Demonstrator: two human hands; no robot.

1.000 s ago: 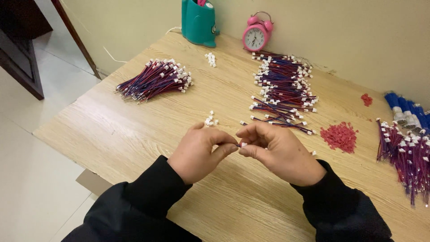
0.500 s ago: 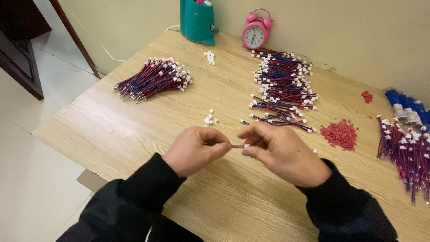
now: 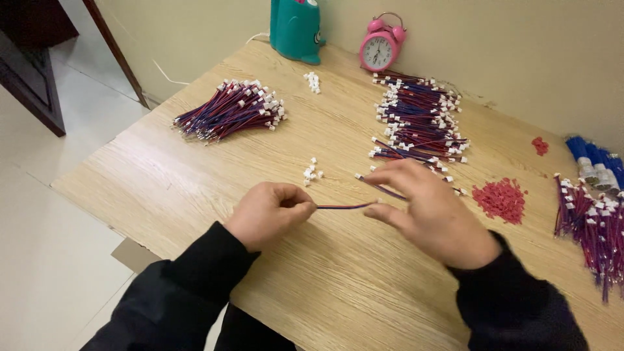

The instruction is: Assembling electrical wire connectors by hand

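Left hand (image 3: pixel 270 211) pinches one end of a thin red-blue wire (image 3: pixel 344 207), stretched level just above the wooden surface (image 3: pixel 162 175) to the right hand (image 3: pixel 432 211), whose fingertips pinch its other end.

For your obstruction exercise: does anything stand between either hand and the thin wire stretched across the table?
Nothing visible does. The left hand pinches one end of the thin wire, and the right hand has its fingertips at the other end. Bare wooden table lies beneath.
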